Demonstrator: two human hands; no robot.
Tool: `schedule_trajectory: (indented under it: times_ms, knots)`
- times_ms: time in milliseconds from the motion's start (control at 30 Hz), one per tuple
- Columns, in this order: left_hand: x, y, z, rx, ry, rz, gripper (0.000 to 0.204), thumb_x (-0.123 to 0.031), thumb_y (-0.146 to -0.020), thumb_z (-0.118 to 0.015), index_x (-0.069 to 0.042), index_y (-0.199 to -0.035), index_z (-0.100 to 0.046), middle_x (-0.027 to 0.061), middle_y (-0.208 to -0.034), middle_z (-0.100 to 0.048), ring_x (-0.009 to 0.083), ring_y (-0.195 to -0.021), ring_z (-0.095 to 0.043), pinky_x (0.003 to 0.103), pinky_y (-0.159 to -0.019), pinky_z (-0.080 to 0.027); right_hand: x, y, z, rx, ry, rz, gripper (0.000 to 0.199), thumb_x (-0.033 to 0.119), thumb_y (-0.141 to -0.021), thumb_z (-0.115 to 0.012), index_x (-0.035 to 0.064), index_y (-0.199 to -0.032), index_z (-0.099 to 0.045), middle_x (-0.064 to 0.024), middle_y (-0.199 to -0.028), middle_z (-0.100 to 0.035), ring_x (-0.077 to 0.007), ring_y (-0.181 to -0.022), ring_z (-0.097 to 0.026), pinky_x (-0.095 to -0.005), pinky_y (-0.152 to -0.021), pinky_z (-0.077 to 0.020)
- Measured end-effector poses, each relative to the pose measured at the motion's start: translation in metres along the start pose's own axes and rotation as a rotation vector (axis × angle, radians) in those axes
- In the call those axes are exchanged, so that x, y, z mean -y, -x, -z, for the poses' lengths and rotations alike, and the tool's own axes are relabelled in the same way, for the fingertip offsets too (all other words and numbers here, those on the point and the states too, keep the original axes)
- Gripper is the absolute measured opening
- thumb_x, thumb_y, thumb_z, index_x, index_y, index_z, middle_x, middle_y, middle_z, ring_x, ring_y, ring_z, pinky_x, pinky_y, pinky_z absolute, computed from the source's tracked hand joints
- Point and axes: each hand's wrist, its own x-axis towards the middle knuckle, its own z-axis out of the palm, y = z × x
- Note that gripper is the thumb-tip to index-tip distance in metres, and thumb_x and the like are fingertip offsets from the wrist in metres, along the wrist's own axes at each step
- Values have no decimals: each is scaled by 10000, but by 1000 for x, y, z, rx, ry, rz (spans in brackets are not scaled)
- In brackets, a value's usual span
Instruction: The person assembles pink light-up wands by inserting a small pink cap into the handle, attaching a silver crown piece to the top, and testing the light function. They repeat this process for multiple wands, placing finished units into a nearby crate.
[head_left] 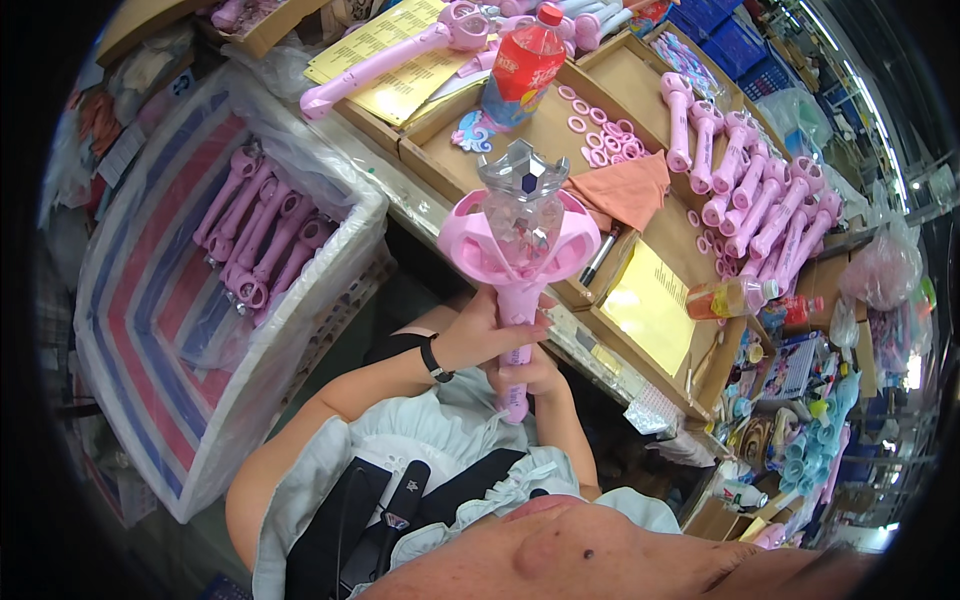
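Observation:
A pink toy wand point(518, 300) stands upright in front of my chest, its clear ball and silvery crown at the top framed by open pink petals. My left hand point(474, 333), with a dark band on its wrist, is closed around the handle just below the petals. Lower on the same handle, my right hand point(534, 372) wraps round it from the other side. The handle's bottom end pokes out beneath both hands. Fingers partly hide the grip.
Pink wand bodies point(765, 195) lie in rows at the right of the bench; several more fill a striped lined bin point(130, 290) at left. Cardboard trays hold pink rings point(610, 145), a red-labelled bottle point(524, 68), an orange cloth point(628, 190) and yellow paper point(650, 305).

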Motion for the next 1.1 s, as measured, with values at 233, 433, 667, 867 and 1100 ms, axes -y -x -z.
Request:
schedule_trajectory:
  times_ms: [233, 433, 667, 867, 1100]
  knots:
    - [7, -9, 5, -142, -26, -40, 579, -4, -812, -604, -23, -1282, -266, 143, -1155, -547, 212, -1023, -587, 343, -863, -495, 17, -1, -23, -345, 132, -12, 458, 224, -699, -732, 19, -1042, -510, -59, -710, -576, -119, -625, -565, -240, -556, -473]
    - [-2, -18, 32, -127, 246, -236, 731, -602, -810, -538, -20, -1243, -451, 130, -1135, -567, 216, -947, -603, 335, -817, -502, 26, 6, -48, -486, 621, 29, 439, 171, -728, -729, 38, -1078, -499, -39, -804, -561, -100, -645, -556, -234, -576, -469]
    - [-15, -33, 48, -260, 419, -351, 744, -470, -875, -548, -29, -1384, -232, 88, -1287, -429, 155, -1170, -446, 331, -972, -385, 35, 18, -38, -12, -407, -146, 428, 230, -733, -702, 41, -1044, -476, -60, -721, -515, -118, -439, -468, -226, -421, -396]
    - [-16, -28, 55, -447, -141, -426, 684, -259, -853, -653, 38, -1336, -271, 129, -1247, -462, 140, -1096, -497, 284, -910, -426, 21, 16, -35, 63, -621, -172, 426, 230, -738, -700, 36, -1040, -470, -64, -685, -482, -119, -441, -458, -231, -418, -391]
    - [-19, -23, 64, -500, -431, -328, 630, -197, -797, -703, 60, -1258, -359, 109, -1085, -571, 157, -932, -586, 278, -788, -496, -3, 13, -22, 227, -762, -157, 423, 191, -768, -666, 27, -1080, -432, -70, -656, -459, -133, -420, -435, -247, -389, -368]
